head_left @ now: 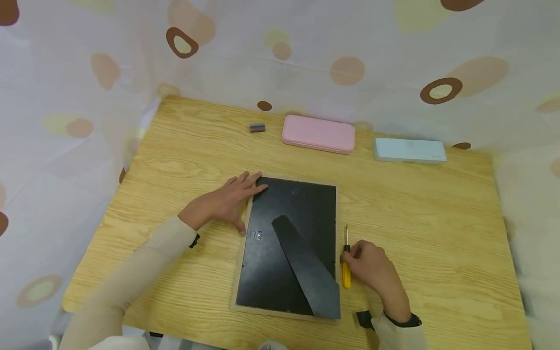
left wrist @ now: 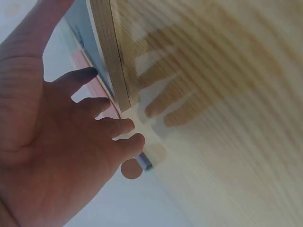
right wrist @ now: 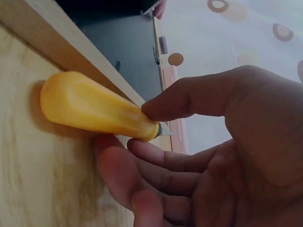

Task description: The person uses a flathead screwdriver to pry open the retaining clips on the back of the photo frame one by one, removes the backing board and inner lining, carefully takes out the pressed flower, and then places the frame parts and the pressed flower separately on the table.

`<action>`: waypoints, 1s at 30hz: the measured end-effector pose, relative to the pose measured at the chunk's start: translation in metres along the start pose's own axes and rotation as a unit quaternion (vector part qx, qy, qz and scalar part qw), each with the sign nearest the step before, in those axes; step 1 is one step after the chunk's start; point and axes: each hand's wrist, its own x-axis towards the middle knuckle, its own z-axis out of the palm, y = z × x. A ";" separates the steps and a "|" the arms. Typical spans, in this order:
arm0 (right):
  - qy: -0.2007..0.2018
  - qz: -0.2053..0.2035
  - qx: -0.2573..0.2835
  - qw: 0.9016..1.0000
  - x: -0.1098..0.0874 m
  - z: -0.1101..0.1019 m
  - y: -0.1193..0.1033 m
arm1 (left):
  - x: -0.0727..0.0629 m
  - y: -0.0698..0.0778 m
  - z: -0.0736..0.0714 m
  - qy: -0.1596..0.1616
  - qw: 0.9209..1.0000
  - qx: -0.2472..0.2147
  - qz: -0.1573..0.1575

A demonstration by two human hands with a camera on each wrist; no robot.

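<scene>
A picture frame (head_left: 302, 204) lies face down on the table, its black back and slanting stand leg (head_left: 302, 265) uppermost. My left hand (head_left: 225, 201) is spread at the frame's upper left edge, with fingertips over the corner; in the left wrist view its fingers stand apart beside the wooden edge. To the right of the frame, my right hand (head_left: 372, 265) pinches a screwdriver (head_left: 346, 278) with a yellow handle. The right wrist view shows the thumb on one side of that handle (right wrist: 94, 106) and fingers on the other. The metal shaft points away from me.
Along the back of the table (head_left: 197, 146) stand a pink case (head_left: 319, 133) and a pale blue case (head_left: 410, 150). Left of the pink case is a small dark block (head_left: 257, 128). A patterned cloth (head_left: 306, 53) hangs behind the table.
</scene>
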 end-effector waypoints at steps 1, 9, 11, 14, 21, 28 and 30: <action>0.003 0.002 -0.001 1.000 0.001 0.000 0.000 | 0.001 -0.001 0.001 -0.005 1.000 0.006 0.002; 0.049 -0.057 0.007 0.997 0.009 -0.005 -0.009 | 0.002 -0.008 0.005 -0.012 1.000 -0.014 -0.006; 0.052 -0.090 0.022 0.994 0.017 -0.005 -0.013 | 0.002 -0.009 0.005 -0.008 1.000 -0.023 -0.011; 0.042 -0.140 0.033 0.989 0.031 -0.003 -0.019 | 0.000 -0.008 0.006 -0.006 0.999 -0.036 -0.015; -0.023 -0.216 0.021 0.976 0.071 -0.002 -0.041 | -0.010 0.000 0.010 -0.006 0.996 -0.070 -0.048; -0.049 -0.286 -0.023 0.957 0.098 0.000 -0.071 | -0.024 -0.001 0.018 0.006 0.995 -0.082 -0.050; -0.051 -0.311 -0.039 0.948 0.104 0.003 -0.080 | -0.027 -0.003 0.020 0.014 0.996 -0.082 -0.042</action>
